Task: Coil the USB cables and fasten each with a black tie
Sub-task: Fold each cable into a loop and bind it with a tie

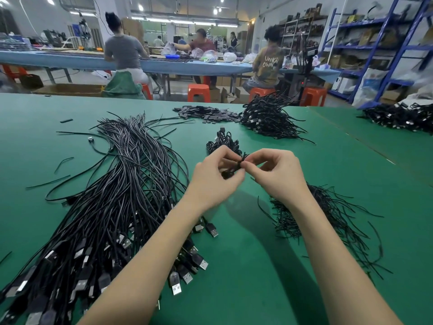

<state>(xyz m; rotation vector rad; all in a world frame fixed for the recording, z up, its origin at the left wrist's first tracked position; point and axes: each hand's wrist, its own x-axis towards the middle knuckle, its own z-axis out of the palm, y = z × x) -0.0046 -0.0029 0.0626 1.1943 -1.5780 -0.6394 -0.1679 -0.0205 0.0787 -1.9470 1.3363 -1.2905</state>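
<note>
Both hands are raised together above the green table (257,266), fingertips almost meeting at centre. The left hand (216,178) pinches a small coiled cable (230,172), black and bunched tight, most of it hidden behind the fingers. The right hand (277,171) pinches the black tie (243,158) at the top of that coil, thumb and forefinger closed on it. Whether the tie is fully twisted cannot be told.

At 12 o'clock from the hands, just beyond them, lies a small heap of finished coils (223,143); the count is not readable. At 8 o'clock a large sheaf of loose cables (112,195) lies spread, plugs toward the near edge, far too many to count. At 4 o'clock, partly under the right forearm, sits a pile of thin black ties (328,219). Further off at 1 o'clock is a bigger mound of coiled cables (267,118), and at 12 o'clock a flat scatter of small dark pieces (206,112). A second mound (398,116) sits on the adjoining table at 2 o'clock.

Bare green surface shows between the forearms and at 3 o'clock, up to the seam between tables. Three seated people work at a blue bench (70,58) behind, with four orange stools (198,92) visible.
</note>
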